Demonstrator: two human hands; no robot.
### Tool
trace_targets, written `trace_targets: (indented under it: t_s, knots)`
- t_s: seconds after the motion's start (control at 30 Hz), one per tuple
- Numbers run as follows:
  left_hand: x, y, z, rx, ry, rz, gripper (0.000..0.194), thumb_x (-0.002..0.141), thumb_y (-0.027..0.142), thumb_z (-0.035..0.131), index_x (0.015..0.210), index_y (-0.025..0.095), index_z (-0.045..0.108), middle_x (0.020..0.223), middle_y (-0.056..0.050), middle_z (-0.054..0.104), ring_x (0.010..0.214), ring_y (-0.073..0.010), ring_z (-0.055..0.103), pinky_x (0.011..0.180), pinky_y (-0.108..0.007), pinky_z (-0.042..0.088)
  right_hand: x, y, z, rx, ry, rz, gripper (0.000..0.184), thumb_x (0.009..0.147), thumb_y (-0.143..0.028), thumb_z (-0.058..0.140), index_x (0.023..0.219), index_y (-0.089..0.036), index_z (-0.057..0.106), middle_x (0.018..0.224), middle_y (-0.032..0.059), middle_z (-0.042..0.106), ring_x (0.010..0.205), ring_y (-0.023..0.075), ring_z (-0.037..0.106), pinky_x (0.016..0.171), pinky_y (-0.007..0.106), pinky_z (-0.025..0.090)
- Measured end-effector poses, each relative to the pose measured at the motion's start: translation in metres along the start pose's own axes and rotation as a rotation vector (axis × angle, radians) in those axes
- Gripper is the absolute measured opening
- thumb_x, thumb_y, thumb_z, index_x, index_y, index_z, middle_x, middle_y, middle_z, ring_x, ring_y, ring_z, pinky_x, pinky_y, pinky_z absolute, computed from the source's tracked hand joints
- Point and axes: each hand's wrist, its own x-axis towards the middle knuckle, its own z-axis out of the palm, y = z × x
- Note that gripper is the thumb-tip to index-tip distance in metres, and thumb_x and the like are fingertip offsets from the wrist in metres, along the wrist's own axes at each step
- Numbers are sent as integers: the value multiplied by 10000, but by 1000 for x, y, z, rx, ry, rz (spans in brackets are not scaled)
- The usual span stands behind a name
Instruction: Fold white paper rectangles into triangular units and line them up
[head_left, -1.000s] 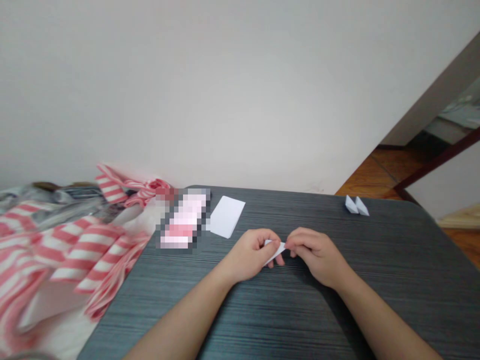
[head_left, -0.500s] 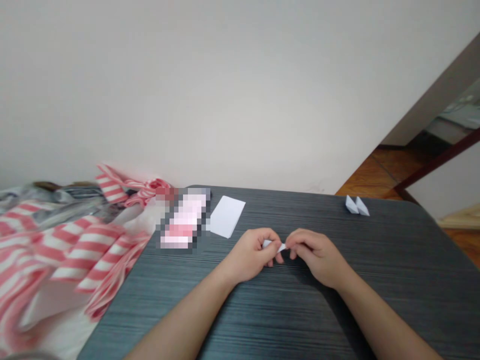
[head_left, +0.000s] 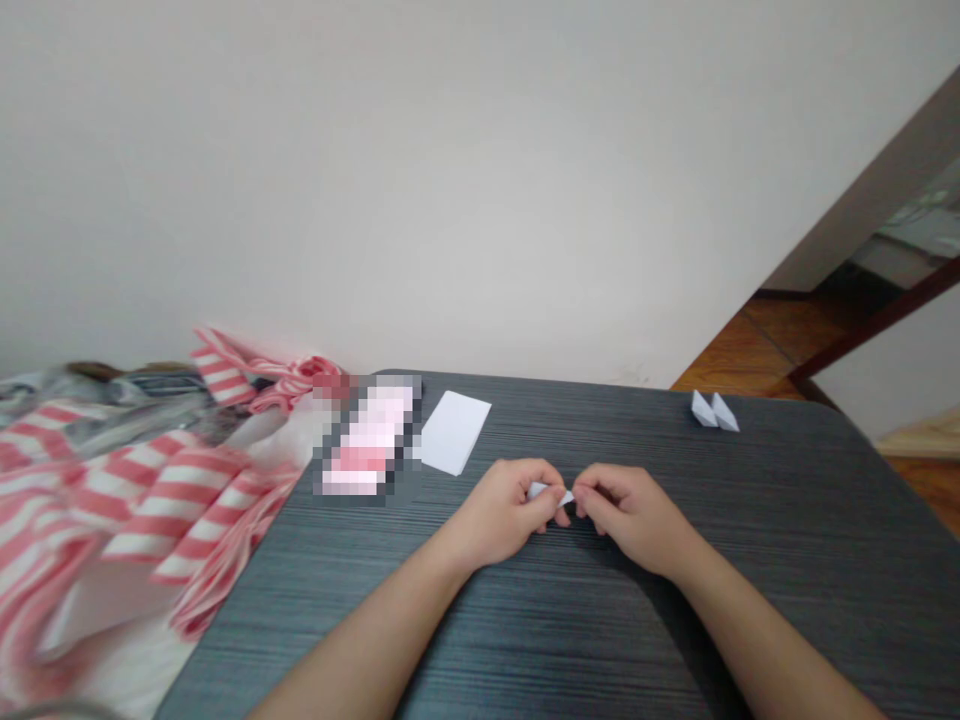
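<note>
Between both hands is a small folded piece of white paper (head_left: 538,491), mostly covered by fingers. My left hand (head_left: 514,510) pinches its body between thumb and fingers. At the paper's right tip, the thumb and fingertips of my right hand (head_left: 622,510) are closed together. A stack of white paper sheets (head_left: 455,432) lies beyond my left hand. Toward the far right of the table stand two folded white paper pieces (head_left: 715,411), pointed and side by side.
The dark wood-grain table (head_left: 795,560) meets a pale wall (head_left: 480,200). Left of the paper stack lies a pixelated pink-and-white object (head_left: 370,435). Red-and-white striped cloth (head_left: 180,500) is heaped along the left side. Wooden floor (head_left: 750,345) shows at the right.
My right hand's fingers have drawn in slightly and curl closer on the paper's tip. The left hand has shifted a touch to the right; everything else stays put.
</note>
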Motion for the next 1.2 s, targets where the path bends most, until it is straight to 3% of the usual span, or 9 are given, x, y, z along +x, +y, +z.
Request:
trace_targets:
  t_s: [0.53,0.83,1.2]
  knots:
    - [-1,4,-2,71,-52,22,273,928,327,498,803,147,661,748,-56,730,598,-118,590,573,-213,435,0,-5,-2,-85,-21,-110,224,914,-169,529,702,-181,600,586,-29,561,562,117,521,588,223,382]
    - [0,-1,-1,61,-25,15,233,905,297,513,804,143,656,730,-40,724,568,-103,563,561,-201,424,-1,-4,0,-45,-21,-70,218,916,-171,533,710,-171,604,599,-30,563,556,108,510,578,218,376]
    - [0,3,-2,67,-34,12,254,913,309,506,830,144,680,787,-51,740,596,-112,586,559,-204,431,1,-4,-3,-66,-13,-119,187,898,-151,547,721,-172,606,674,-13,607,623,117,535,612,221,380]
